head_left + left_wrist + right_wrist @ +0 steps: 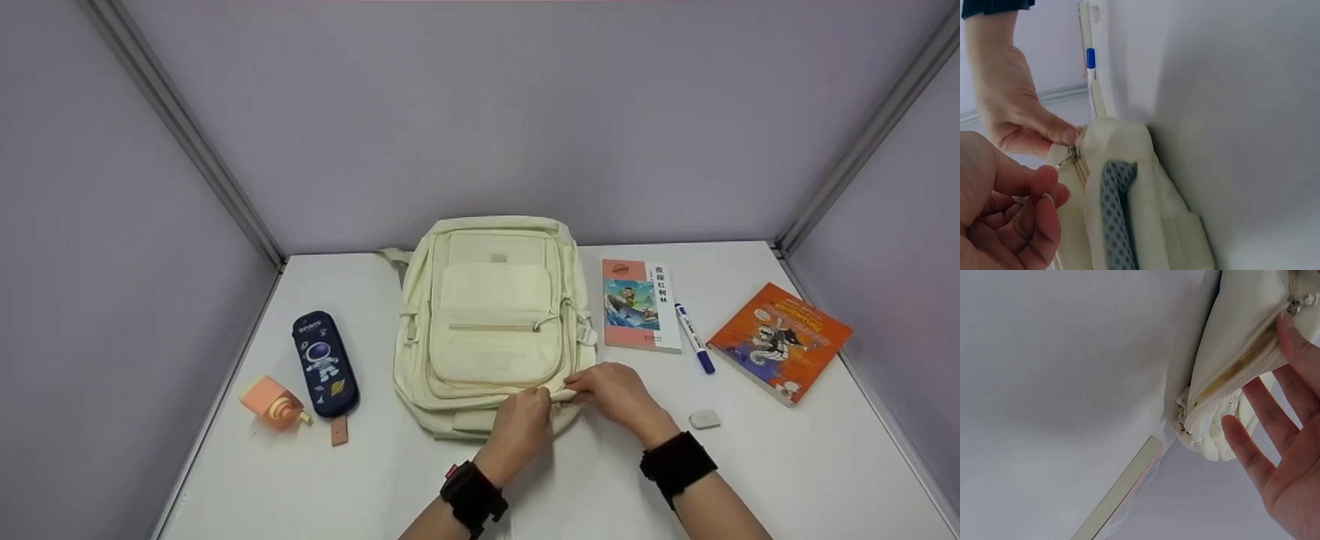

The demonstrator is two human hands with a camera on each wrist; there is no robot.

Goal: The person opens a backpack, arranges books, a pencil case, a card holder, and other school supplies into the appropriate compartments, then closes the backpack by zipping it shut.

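Observation:
A cream backpack [491, 322] lies flat in the middle of the white table [585, 487], front pocket up. Both hands meet at its near edge. My left hand [544, 405] pinches the small metal zipper pull [1067, 160] with curled fingers [1044, 188]. Just to the right, my right hand [579, 392] pinches the cream fabric beside the zipper, its thumb [1066, 135] pressed on the edge. In the right wrist view its index finger [1289, 326] touches the backpack [1235, 354] at the zipper and the other fingers are spread. Grey mesh padding [1114, 214] shows on the backpack's underside.
Left of the backpack lie a navy astronaut pencil case [325, 364] and an orange sharpener [274, 403]. To the right are a thin book [641, 304], a blue-capped marker [694, 337], an orange book [780, 341] and a white eraser [704, 419]. Lilac walls enclose the table.

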